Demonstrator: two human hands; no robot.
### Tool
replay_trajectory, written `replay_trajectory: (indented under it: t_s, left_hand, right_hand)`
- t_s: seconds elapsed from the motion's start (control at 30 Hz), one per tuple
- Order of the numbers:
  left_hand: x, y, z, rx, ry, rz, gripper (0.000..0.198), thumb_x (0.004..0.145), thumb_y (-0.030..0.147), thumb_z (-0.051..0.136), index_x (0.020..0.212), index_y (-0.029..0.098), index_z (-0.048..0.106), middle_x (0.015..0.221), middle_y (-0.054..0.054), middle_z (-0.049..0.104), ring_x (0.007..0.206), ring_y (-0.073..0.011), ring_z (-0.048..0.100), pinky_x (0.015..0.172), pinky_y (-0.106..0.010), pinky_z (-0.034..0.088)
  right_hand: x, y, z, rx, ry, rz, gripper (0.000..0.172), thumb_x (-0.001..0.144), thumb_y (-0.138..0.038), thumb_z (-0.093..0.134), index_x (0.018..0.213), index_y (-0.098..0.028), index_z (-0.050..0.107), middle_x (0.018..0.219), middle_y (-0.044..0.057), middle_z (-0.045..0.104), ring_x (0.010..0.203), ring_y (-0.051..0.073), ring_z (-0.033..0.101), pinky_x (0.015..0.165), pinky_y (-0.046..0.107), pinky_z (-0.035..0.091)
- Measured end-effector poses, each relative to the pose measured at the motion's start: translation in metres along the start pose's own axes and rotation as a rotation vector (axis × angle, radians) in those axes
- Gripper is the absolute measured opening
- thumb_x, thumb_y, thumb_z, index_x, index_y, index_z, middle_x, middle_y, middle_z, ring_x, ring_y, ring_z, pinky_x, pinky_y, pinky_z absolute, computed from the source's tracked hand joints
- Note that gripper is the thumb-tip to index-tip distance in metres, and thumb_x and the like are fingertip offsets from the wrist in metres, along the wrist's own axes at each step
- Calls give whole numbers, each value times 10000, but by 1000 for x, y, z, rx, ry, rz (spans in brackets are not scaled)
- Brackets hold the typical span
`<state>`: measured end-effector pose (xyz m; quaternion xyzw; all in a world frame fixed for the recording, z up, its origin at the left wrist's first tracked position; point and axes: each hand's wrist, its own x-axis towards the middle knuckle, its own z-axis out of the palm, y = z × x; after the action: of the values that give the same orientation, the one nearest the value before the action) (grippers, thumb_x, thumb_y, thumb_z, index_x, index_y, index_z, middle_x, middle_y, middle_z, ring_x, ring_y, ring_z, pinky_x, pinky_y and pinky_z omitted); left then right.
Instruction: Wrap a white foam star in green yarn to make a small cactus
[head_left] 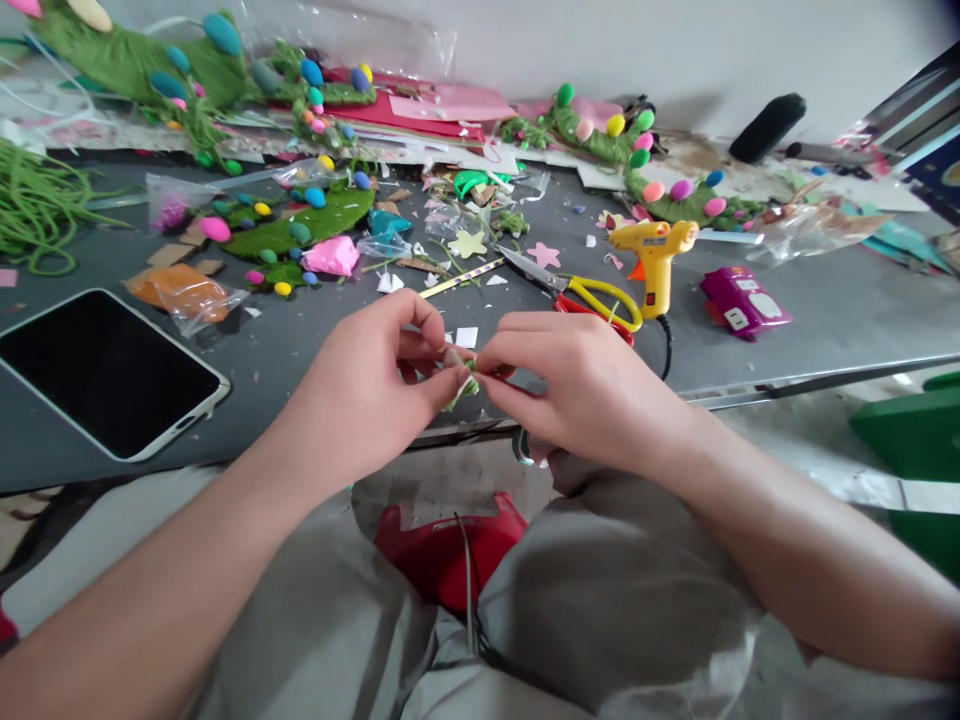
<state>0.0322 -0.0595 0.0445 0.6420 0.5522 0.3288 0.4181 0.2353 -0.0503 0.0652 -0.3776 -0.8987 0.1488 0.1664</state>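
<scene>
Both hands meet over the table's front edge around a small green craft piece (471,384) with a pale strip on it. My left hand (375,375) pinches it between thumb and fingers. From the other side, the fingertips of my right hand (562,375) are closed on the same piece. Most of it is hidden by the fingers, so its kind is unclear. Just beyond the right hand lie scissors (581,295) with yellow and red handles. A yellow glue gun (656,260) stands behind them. White paper scraps (466,337) lie past the fingertips.
A phone (112,370) lies at the left, near green cords (41,200). Green decorations with coloured eggs (300,225) and plastic bags (187,295) cover the back. A purple packet (745,302) sits at the right. Below the table is a red stool (450,555).
</scene>
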Motion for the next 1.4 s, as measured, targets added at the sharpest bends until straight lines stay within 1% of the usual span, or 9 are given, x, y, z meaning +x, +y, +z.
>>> replay_trajectory:
  t_s: [0.13, 0.23, 0.47, 0.57, 0.67, 0.83, 0.97, 1.23, 1.4]
  left_hand:
    - [-1, 2, -2, -52, 100, 7, 353, 766, 290, 810, 808, 246, 462, 823, 27, 759, 774, -176, 733, 605, -261, 538]
    - [-3, 4, -4, -143, 99, 21, 366, 780, 294, 811, 797, 245, 448, 847, 28, 772, 840, -194, 756, 675, -277, 576]
    - [-3, 5, -10, -125, -79, -28, 313, 768, 300, 809, 815, 242, 505, 794, 33, 774, 713, -182, 745, 596, -256, 563]
    - [-2, 2, -9, -36, -215, -67, 279, 780, 318, 779, 859, 256, 518, 768, 44, 769, 690, -177, 741, 570, -245, 538]
    - [-1, -2, -7, 92, -276, -95, 243, 786, 314, 749, 862, 258, 526, 741, 51, 756, 653, -168, 723, 547, -243, 512]
    - [1, -3, -4, 108, -216, -89, 230, 777, 298, 725, 868, 257, 518, 745, 47, 744, 645, -166, 703, 530, -249, 489]
    - [2, 1, -5, 66, -149, -75, 217, 755, 249, 720, 840, 249, 520, 699, 36, 718, 596, -158, 673, 487, -245, 461]
    - [-3, 6, -8, -54, 46, 1, 286, 763, 282, 804, 844, 253, 532, 822, 14, 756, 735, -184, 725, 607, -279, 562]
    - [-4, 6, -12, -117, -39, -13, 300, 777, 319, 813, 869, 256, 534, 824, 23, 778, 708, -182, 735, 572, -259, 563]
  right_hand:
    - [-6, 5, -2, 47, 28, -33, 210, 946, -141, 540, 915, -144, 748, 905, 63, 687, 795, 155, 612, 679, 271, 406]
    - [-8, 9, -3, 84, 41, -54, 219, 943, -123, 543, 919, -146, 759, 930, 68, 702, 799, 153, 627, 686, 270, 417]
    - [-2, 21, -3, 149, -3, -88, 206, 942, -123, 579, 938, -150, 783, 871, 55, 720, 791, 147, 631, 729, 270, 434]
    - [2, 22, -2, 72, -69, -119, 194, 942, -143, 589, 900, -156, 778, 830, 51, 700, 792, 156, 606, 714, 279, 409]
    - [7, 19, -1, -34, -120, -124, 198, 930, -149, 589, 823, -149, 756, 768, 43, 652, 760, 157, 562, 691, 288, 374]
    - [10, 7, 0, -97, -106, -80, 195, 917, -157, 559, 814, -140, 723, 781, 40, 627, 741, 148, 537, 672, 285, 349]
    - [4, -2, 0, -17, -66, -14, 164, 903, -150, 558, 852, -137, 713, 837, 40, 646, 755, 143, 564, 672, 272, 369]
    - [-9, -1, -1, 76, 35, 22, 189, 917, -123, 544, 917, -149, 731, 900, 55, 677, 793, 150, 605, 670, 265, 394]
    - [-11, 8, 1, 136, 21, 10, 218, 930, -109, 557, 966, -143, 769, 927, 60, 697, 814, 151, 633, 701, 267, 426]
